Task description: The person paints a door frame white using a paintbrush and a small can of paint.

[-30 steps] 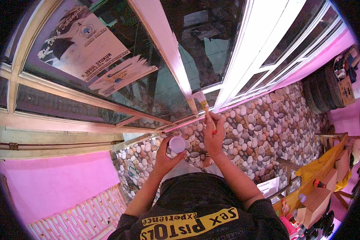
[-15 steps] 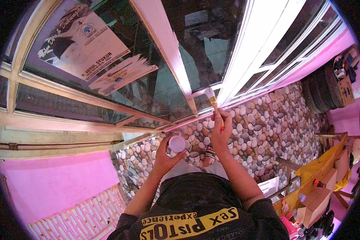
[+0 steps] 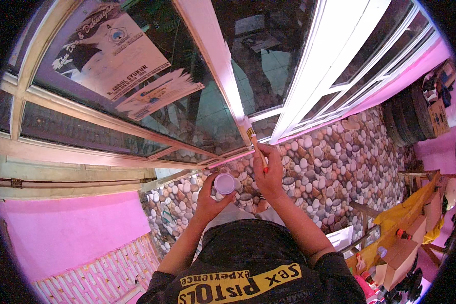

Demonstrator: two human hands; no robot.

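Observation:
My right hand [image 3: 269,175] is closed round the handle of a paintbrush [image 3: 252,135]. Its bristles meet the lower part of the upright window frame post [image 3: 234,93], which is white higher up and tan near its foot. A small round cup [image 3: 225,183] with pale, whitish paint inside sits in my left hand [image 3: 210,201], fingers wrapped about its side. The cup is upright, well below the brush and apart from the frame. Dark glass panes [image 3: 263,66] lie on either side of the post.
Freshly white frames [image 3: 319,71] stand to the right; tan frames [image 3: 50,104] to the left. A poster [image 3: 131,66] covers part of the left glass. Stacked tyres [image 3: 415,114] and a cardboard box [image 3: 405,253] are at the right, above pebble-patterned flooring [image 3: 319,167].
My right hand has moved left with the brush, from the white lower crossbar to the foot of the upright post. My left hand and the cup stay nearly where they were.

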